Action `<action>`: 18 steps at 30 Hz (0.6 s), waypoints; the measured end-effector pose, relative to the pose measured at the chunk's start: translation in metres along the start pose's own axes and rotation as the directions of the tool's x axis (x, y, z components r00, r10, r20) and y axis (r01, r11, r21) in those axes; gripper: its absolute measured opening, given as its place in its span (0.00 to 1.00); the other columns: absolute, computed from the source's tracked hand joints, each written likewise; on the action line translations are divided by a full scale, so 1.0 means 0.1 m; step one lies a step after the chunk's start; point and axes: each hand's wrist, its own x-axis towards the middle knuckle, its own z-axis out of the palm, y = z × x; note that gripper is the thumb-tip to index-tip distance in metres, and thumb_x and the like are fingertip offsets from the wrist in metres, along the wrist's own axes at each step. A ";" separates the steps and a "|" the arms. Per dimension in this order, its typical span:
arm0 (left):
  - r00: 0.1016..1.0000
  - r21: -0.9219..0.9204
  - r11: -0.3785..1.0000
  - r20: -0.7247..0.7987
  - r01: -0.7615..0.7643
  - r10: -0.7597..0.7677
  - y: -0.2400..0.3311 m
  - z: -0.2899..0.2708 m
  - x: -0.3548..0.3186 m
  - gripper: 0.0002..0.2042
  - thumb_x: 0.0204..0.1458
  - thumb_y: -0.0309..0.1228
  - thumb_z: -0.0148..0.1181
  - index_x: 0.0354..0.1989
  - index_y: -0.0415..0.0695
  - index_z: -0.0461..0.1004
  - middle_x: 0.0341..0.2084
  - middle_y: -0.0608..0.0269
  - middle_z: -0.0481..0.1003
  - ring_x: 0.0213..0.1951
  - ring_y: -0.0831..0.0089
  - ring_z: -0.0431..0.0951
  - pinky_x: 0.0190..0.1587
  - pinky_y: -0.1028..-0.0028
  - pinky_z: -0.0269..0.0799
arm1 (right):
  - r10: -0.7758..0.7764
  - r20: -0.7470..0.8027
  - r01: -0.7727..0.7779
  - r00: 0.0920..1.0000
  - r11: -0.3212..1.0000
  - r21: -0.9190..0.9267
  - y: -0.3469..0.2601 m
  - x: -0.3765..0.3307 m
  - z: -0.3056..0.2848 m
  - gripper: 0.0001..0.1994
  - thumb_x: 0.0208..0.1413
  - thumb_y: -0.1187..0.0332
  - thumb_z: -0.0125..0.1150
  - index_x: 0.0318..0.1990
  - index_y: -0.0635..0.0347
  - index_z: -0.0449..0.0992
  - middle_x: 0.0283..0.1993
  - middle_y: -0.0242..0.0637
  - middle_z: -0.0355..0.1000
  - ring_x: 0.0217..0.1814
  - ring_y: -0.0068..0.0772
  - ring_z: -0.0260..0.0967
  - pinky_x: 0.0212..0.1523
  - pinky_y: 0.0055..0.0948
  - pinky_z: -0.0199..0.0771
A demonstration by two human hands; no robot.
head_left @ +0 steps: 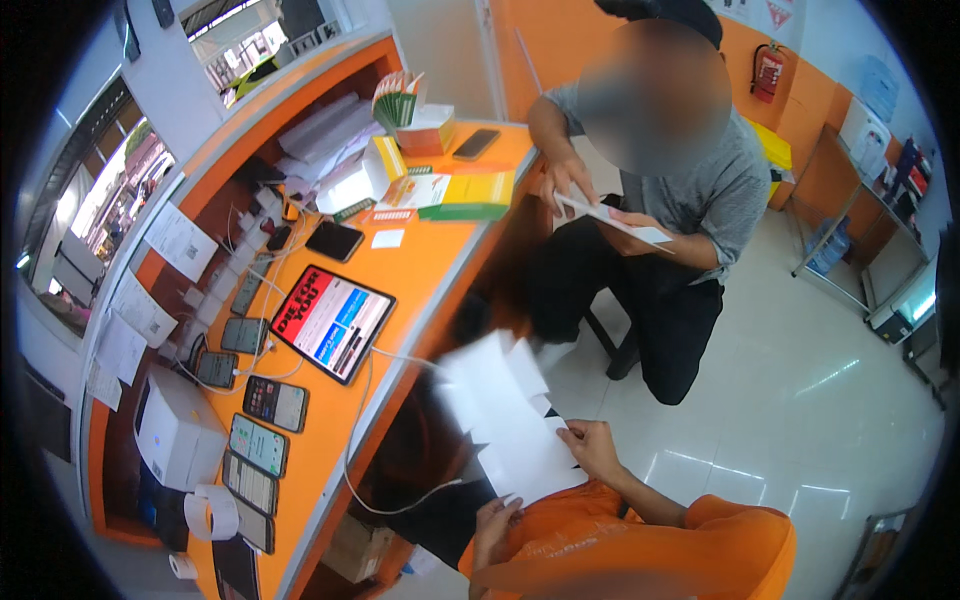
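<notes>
White cardboard (pixel 525 462): lower edge held by left fingers (pixel 495 512), right edge pinched in right fingers (pixel 577 434).

The white card (pixel 528 462) looks like stiff, smooth paper with a matt face. Smooth orange laminate, faintly satiny, covers the surface (pixel 405 283), edged in a dull grey, metal-looking strip. The tablet (pixel 333 325) has a glossy, glass-like screen; the printer (pixel 178 430) appears to be smooth white plastic. The orange shirt (pixel 650 550) is soft, creased cloth, and the pale floor (pixel 780 410) is polished, reflective tile
</notes>
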 end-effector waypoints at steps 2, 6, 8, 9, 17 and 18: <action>0.999 0.122 0.992 -0.042 -0.015 0.020 0.07 -0.05 0.00 0.15 0.58 0.31 0.63 0.49 0.34 0.78 0.36 0.59 0.79 0.37 0.72 0.78 0.41 0.72 0.74 | -0.034 -0.008 0.034 0.999 0.999 -0.014 0.00 0.06 0.02 0.13 0.62 0.66 0.62 0.38 0.70 0.82 0.20 0.41 0.74 0.15 0.28 0.68 0.21 0.30 0.71; 0.996 0.296 0.955 -0.087 -0.008 0.035 0.16 -0.09 0.04 0.15 0.58 0.36 0.62 0.44 0.37 0.79 0.34 0.59 0.80 0.35 0.72 0.78 0.39 0.70 0.74 | 0.119 0.103 -0.123 0.988 0.992 0.030 0.12 0.12 0.01 0.13 0.62 0.64 0.64 0.40 0.70 0.81 0.25 0.36 0.76 0.21 0.24 0.69 0.24 0.28 0.71; 0.994 0.257 0.964 -0.071 -0.064 0.085 0.19 -0.08 0.04 0.15 0.58 0.34 0.64 0.47 0.35 0.80 0.34 0.60 0.80 0.37 0.74 0.78 0.39 0.75 0.74 | 0.244 0.255 -0.304 0.936 0.924 0.231 0.17 0.12 -0.05 0.15 0.60 0.63 0.67 0.43 0.70 0.81 0.31 0.33 0.78 0.28 0.22 0.71 0.27 0.27 0.73; 0.994 0.191 0.980 -0.083 -0.055 0.072 0.19 -0.06 0.01 0.15 0.57 0.33 0.64 0.47 0.35 0.80 0.34 0.60 0.80 0.37 0.75 0.78 0.39 0.76 0.74 | 0.232 0.303 -0.308 0.924 0.923 0.231 0.19 0.10 -0.08 0.15 0.59 0.64 0.68 0.44 0.70 0.81 0.31 0.35 0.78 0.30 0.22 0.72 0.29 0.27 0.74; 0.990 0.143 0.990 -0.140 0.017 0.004 0.25 0.04 -0.11 0.15 0.57 0.31 0.65 0.49 0.34 0.80 0.33 0.61 0.79 0.35 0.76 0.77 0.40 0.78 0.72 | 0.430 0.366 -0.496 0.825 0.862 0.106 0.14 -0.33 -0.30 0.08 0.58 0.74 0.65 0.41 0.72 0.77 0.31 0.37 0.77 0.28 0.23 0.76 0.28 0.20 0.77; 0.992 0.100 0.995 -0.126 -0.002 0.015 0.25 0.04 -0.12 0.15 0.57 0.31 0.65 0.49 0.34 0.80 0.33 0.61 0.79 0.35 0.76 0.77 0.41 0.78 0.72 | 0.436 0.351 -0.503 0.829 0.856 0.123 0.13 -0.33 -0.27 0.07 0.58 0.75 0.65 0.40 0.72 0.77 0.31 0.37 0.77 0.29 0.24 0.76 0.28 0.20 0.78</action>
